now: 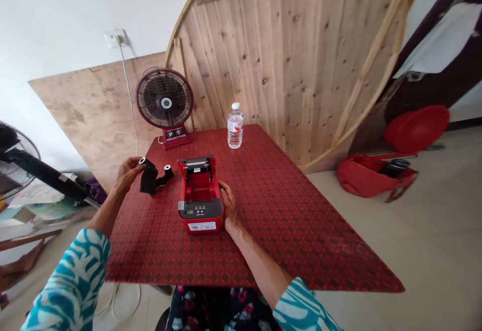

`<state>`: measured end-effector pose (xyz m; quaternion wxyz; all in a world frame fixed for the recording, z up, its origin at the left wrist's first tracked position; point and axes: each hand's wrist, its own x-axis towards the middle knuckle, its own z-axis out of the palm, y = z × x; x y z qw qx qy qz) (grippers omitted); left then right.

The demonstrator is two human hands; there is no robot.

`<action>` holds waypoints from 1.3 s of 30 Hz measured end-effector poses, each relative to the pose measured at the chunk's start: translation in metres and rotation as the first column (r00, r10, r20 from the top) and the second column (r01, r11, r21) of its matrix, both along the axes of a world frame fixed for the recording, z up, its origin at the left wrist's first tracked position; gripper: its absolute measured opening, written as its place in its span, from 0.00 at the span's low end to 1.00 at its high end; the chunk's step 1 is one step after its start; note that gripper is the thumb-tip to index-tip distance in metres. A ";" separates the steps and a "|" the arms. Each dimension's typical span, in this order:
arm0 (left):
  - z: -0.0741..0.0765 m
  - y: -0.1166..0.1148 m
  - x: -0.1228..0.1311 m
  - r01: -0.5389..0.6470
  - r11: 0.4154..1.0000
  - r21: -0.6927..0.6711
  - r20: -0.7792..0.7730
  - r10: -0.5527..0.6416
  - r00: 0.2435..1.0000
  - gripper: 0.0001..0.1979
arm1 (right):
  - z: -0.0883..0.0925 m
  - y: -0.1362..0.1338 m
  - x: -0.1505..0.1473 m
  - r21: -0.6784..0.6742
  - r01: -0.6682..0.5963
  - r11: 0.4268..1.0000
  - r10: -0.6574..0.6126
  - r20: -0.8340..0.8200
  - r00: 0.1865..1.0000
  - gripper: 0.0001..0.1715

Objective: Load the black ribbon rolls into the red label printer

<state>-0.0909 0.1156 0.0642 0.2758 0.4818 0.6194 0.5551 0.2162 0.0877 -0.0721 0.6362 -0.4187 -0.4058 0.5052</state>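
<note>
My left hand (130, 170) pinches one roll of black printer ribbon (148, 179), its white core end showing at the fingertips. From it, a loose black strip runs to the second ribbon roll (167, 171), just left of the printer. The red and black label printer (201, 213) sits on the table with its lid (196, 162) raised, leaving the red inside compartment exposed. Against the printer's right side, my right hand (229, 205) is closed round the edge, and some of its fingers are hidden.
A plastic water bottle (235, 127) and a dark red desk fan (165, 105) stand at the back of the red patterned table (301, 240). Behind leans a large round wooden board (263, 60). Another fan (37, 170) is at far left; a red bag (357, 175) lies on the floor.
</note>
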 end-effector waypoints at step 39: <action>-0.035 0.050 -0.033 0.127 0.965 -0.232 -0.332 -0.201 0.922 0.20 | 0.001 -0.001 0.004 -0.032 -0.016 0.999 0.018 0.059 0.998 0.21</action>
